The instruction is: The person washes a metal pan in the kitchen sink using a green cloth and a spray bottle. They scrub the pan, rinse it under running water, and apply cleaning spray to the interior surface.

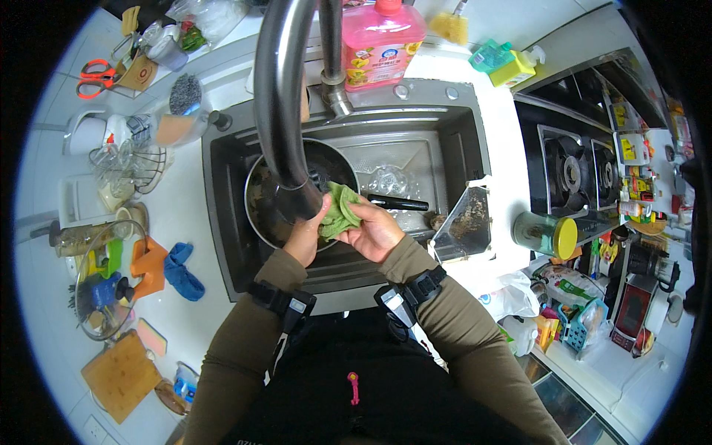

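Note:
A wet green cloth is bunched between my two hands, over the right part of a dark frying pan. My left hand grips the cloth's left edge, just beside the tap's spout. From the right, my right hand holds it between thumb and fingers. The pan stands in a dark grey sink, its black handle pointing right. Above the pan arches the thick metal tap, which hides part of it. Water or foam lies on the sink floor right of the pan.
A triangular strainer sits at the sink's right corner, near a yellow-lidded glass jar. Behind the sink stands a large pink soap bottle. On the left counter lie a blue cloth, a glass lid and a wooden cutting board.

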The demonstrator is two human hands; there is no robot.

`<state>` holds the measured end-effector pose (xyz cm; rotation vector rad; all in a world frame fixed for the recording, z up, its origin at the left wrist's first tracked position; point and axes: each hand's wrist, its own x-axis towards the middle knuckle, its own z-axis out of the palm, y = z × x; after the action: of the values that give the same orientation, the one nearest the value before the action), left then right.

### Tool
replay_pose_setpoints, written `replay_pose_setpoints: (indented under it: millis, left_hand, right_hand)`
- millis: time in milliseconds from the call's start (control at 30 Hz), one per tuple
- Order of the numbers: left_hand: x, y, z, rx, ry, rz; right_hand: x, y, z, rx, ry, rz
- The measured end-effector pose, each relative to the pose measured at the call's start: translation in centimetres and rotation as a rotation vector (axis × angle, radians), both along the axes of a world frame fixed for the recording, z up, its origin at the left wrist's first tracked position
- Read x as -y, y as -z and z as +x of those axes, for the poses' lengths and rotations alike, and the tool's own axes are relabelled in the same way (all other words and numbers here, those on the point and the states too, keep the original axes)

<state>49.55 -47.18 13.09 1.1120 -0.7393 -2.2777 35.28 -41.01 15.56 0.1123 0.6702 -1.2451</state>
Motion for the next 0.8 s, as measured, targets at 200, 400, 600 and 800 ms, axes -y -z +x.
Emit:
replay_pose_setpoints:
  millis: [200, 400, 600, 800]
  left_hand:
    - [0.2, -0.2, 0.3, 0.144, 0.038, -0.249]
    - [0.7, 0.7, 0.6, 0.121, -0.153, -0.253]
    - [0.0, 0.5, 1.0, 0.645, 0.082, -0.909]
    - [-1.3, 1.0, 0.6, 0.580, 0.089, -1.024]
  right_hand:
    - [0.4, 1.5, 0.9, -0.160, 0.110, 0.130]
    - [1.2, 1.4, 1.9, -0.360, -0.080, 0.474]
    - [1.9, 1.8, 3.2, -0.263, -0.118, 0.216]
    - [1.1, 2.9, 5.1, -0.474, -0.087, 0.240]
